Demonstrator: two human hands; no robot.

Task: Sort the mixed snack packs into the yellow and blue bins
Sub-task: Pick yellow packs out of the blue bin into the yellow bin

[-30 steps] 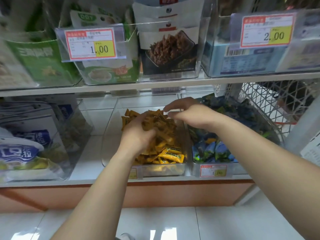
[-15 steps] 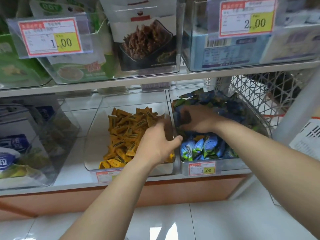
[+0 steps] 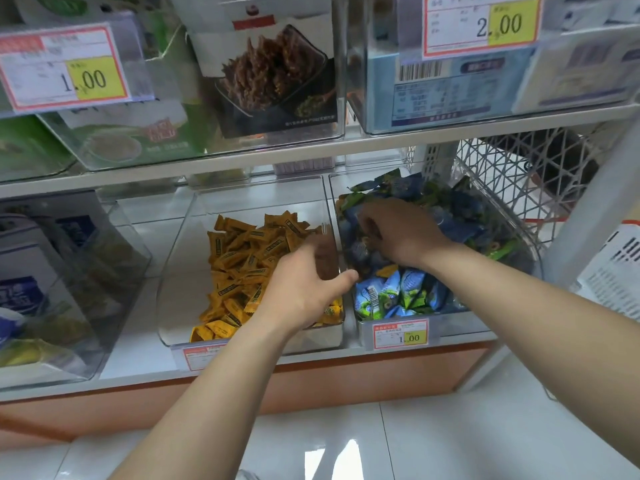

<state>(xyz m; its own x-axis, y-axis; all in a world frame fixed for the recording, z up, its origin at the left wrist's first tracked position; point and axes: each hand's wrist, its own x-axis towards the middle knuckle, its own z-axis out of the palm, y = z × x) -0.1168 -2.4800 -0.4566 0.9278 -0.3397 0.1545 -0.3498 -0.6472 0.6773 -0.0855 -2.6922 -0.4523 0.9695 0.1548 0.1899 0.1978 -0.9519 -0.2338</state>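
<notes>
A clear bin (image 3: 180, 278) on the lower shelf holds a heap of yellow snack packs (image 3: 242, 258). Right beside it, a second clear bin (image 3: 457, 323) is full of blue snack packs (image 3: 391, 296), with one yellow pack (image 3: 386, 270) lying among them. My left hand (image 3: 304, 289) hovers over the yellow bin's right front corner, thumb out toward the divider, fingers blurred and apart. My right hand (image 3: 401, 233) is palm down inside the blue bin, fingers curled into the packs. Whether it grips one is hidden.
The shelf above (image 3: 311, 150) carries clear bins of boxed snacks with price tags. A white wire basket (image 3: 519, 174) stands at the right end of the lower shelf. A clear bin of blue-and-white bags (image 3: 52, 278) sits at the left. Tiled floor lies below.
Both hands were in the yellow bin a second ago. My right hand has crossed into the blue bin and my left hand has shifted right to the divider.
</notes>
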